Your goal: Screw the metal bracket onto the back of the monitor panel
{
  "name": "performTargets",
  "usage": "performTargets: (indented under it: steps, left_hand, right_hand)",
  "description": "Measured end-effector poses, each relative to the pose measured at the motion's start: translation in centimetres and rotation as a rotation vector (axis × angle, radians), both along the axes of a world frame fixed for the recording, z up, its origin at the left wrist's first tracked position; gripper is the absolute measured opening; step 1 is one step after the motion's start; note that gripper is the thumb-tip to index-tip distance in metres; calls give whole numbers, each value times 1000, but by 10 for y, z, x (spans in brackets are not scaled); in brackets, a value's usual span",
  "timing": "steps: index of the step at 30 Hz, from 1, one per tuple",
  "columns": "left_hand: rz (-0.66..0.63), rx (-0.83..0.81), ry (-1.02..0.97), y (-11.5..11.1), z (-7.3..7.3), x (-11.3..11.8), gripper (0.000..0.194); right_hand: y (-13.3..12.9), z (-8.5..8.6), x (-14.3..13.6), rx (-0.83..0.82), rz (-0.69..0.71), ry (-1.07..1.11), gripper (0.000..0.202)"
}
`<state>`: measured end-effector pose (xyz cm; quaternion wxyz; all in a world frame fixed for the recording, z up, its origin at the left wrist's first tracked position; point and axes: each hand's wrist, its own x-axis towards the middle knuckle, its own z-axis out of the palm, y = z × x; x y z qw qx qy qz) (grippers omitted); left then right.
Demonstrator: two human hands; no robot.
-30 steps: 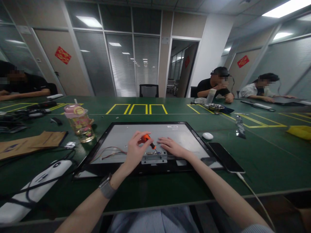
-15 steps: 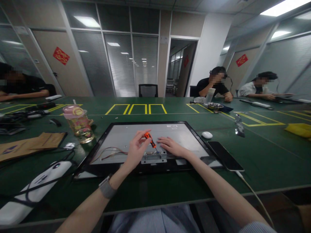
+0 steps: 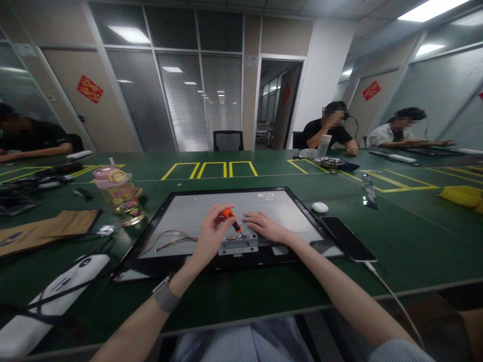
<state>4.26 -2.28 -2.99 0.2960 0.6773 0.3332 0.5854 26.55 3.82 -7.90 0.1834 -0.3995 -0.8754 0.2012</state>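
Note:
An orange-and-black screwdriver (image 3: 232, 220) is pinched in the fingers of my left hand (image 3: 211, 231), its shaft slanting down to the right. The tip reaches a metal bracket with connectors (image 3: 238, 244) near the front edge of a display panel (image 3: 188, 207). My right hand (image 3: 267, 227) lies flat on the grey panel back, fingers stretched out, just right of the bracket and holding nothing. Thin wires (image 3: 166, 236) run over the panel left of my left hand.
Left of the panel stand a pink-lidded bottle (image 3: 118, 196), cardboard (image 3: 49, 229) and a white device with black straps (image 3: 64, 286). To the right lie a white case (image 3: 320, 207) and a cabled phone (image 3: 349, 239). Several people sit across the green table (image 3: 407, 241).
The camera view has shifted slightly. My left hand still grips the screwdriver, which has tilted a little; my right hand rests in the same place.

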Motion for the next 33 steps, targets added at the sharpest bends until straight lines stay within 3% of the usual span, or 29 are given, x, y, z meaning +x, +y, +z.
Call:
performTargets:
  steps: [4, 8, 12, 15, 17, 22, 33]
  left_hand:
    - [-51, -73, 13, -1, 1, 0, 35]
    - [-107, -99, -96, 1, 1, 0, 38]
    - [79, 4, -114, 2, 7, -7, 36]
    - [316, 171, 21, 0, 13, -13, 30]
    - [398, 252, 86, -1, 15, -15, 28]
    - [428, 330, 158, -1, 12, -14, 27]
    - [439, 342, 113, 1, 13, -15, 26]
  right_hand:
    - [1, -1, -1, 4, 2, -16, 45]
    - [1, 0, -2, 9, -2, -9, 45]
    - [0, 1, -2, 3, -8, 0, 47]
    - [-1, 2, -1, -7, -4, 3, 47]
    - [-1, 3, -1, -9, -6, 0, 48]
    - [-2, 4, -2, -12, -15, -8, 49]
    - [0, 1, -2, -14, -9, -8, 51]
